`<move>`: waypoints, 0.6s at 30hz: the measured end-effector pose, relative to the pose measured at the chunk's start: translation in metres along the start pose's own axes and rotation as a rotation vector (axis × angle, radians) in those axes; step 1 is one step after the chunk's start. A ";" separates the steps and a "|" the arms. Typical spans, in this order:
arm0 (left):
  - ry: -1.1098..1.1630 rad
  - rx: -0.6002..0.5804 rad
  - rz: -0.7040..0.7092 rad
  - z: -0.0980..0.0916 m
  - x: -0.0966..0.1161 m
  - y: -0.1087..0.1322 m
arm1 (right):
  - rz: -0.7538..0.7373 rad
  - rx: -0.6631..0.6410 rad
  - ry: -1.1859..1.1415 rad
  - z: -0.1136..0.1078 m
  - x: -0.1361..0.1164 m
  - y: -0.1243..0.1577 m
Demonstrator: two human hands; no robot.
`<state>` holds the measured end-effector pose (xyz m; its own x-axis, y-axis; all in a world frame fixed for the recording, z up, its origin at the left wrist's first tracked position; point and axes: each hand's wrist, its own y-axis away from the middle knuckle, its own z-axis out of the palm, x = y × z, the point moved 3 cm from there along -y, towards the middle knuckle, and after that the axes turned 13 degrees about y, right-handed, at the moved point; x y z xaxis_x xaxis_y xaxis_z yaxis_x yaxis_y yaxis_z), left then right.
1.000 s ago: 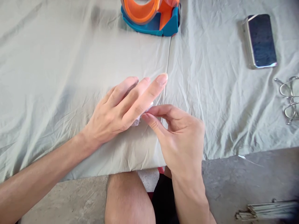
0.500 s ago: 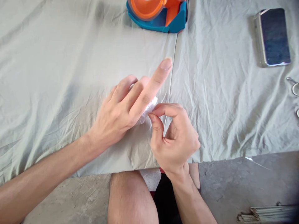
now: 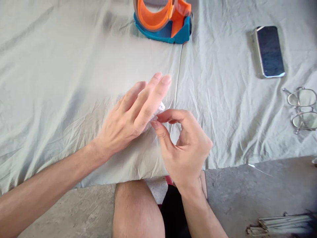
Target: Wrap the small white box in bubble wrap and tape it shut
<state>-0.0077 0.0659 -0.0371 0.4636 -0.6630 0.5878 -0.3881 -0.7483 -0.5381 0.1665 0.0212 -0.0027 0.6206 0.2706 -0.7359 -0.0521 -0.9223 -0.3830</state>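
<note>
A small piece of crinkled, shiny clear plastic shows between my hands, mostly hidden under my left hand. My left hand covers and holds it from above, back of the hand up. Its index and middle fingers point forward, the other fingers are partly bent, and the thumb is out of sight. From the right, my right hand pinches the near edge of the plastic between thumb and forefinger, its other fingers curled in. What the plastic may wrap cannot be seen.
An orange and blue tape dispenser stands at the far side of the cloth-covered table. To the right lie a phone and a pair of glasses. Below the table edge, thin rods lie on the concrete floor.
My left middle finger has stretched out beside the index finger, which has come lower. My right fingertips have shifted slightly left along the plastic. The view has turned, bringing the glasses into sight.
</note>
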 end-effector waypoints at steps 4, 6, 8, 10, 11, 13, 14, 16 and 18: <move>0.096 0.058 0.030 -0.006 -0.006 -0.001 | 0.053 -0.074 -0.041 -0.007 0.004 -0.011; 0.276 -0.002 -0.054 -0.007 -0.009 -0.006 | 0.072 -0.065 -0.092 -0.009 0.011 -0.017; 0.474 -0.123 -0.122 -0.008 -0.008 -0.010 | 0.077 -0.040 -0.147 -0.009 0.017 -0.022; 0.588 -0.220 -0.166 -0.010 -0.006 -0.013 | 0.067 -0.023 -0.172 -0.008 0.020 -0.023; 0.596 -0.238 -0.192 -0.011 -0.006 -0.014 | 0.055 -0.014 -0.176 -0.007 0.021 -0.023; 0.566 -0.222 -0.237 -0.014 -0.008 -0.015 | 0.019 -0.007 -0.182 -0.007 0.022 -0.022; 0.554 -0.208 -0.254 -0.015 -0.010 -0.015 | -0.007 -0.006 -0.185 -0.006 0.023 -0.021; 0.570 -0.190 -0.279 -0.016 -0.017 -0.015 | -0.073 -0.010 -0.177 -0.006 0.025 -0.018; 0.624 -0.197 -0.307 -0.016 -0.023 -0.016 | -0.128 -0.011 -0.150 -0.005 0.030 -0.015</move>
<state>-0.0246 0.0929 -0.0327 0.0561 -0.2672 0.9620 -0.4772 -0.8535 -0.2093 0.1896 0.0416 -0.0164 0.4979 0.4229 -0.7571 0.0285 -0.8806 -0.4731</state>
